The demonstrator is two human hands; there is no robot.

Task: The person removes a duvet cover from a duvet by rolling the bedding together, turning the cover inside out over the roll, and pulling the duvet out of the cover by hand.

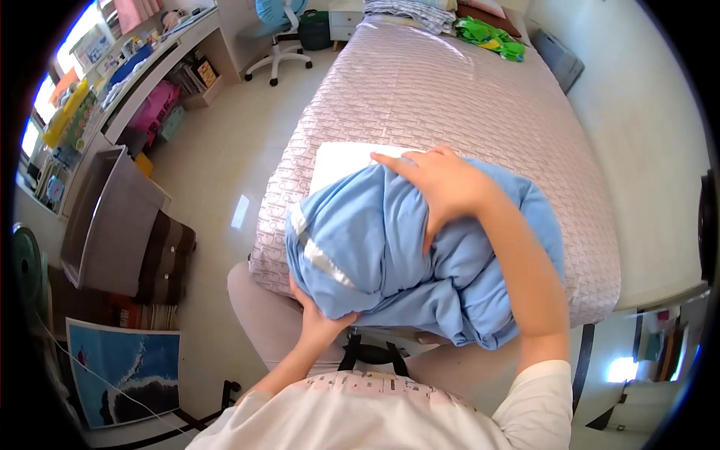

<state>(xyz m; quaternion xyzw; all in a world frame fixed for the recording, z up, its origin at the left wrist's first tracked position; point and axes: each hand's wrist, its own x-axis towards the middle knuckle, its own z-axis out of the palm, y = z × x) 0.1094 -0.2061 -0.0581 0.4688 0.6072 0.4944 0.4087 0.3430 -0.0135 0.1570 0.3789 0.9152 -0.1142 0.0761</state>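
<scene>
A bunched blue cloth (337,214) with a pale shiny stripe lies at the near end of the bed, partly over its edge. My left hand (319,319) grips its lower left side, with the fingers partly hidden under the fabric. Across the top of the bundle rests my right hand (446,184), its fingers spread and thumb apart, pressing on the cloth. A flat white item (337,157) shows beneath the bundle, near my right fingertips.
The bed (375,90) has a patterned pink sheet, with pillows and a green cloth (491,37) at its far end. On the left are a cluttered desk, a grey bin (112,225), a blue picture (124,371) and a swivel chair (277,56). A wall runs along the right.
</scene>
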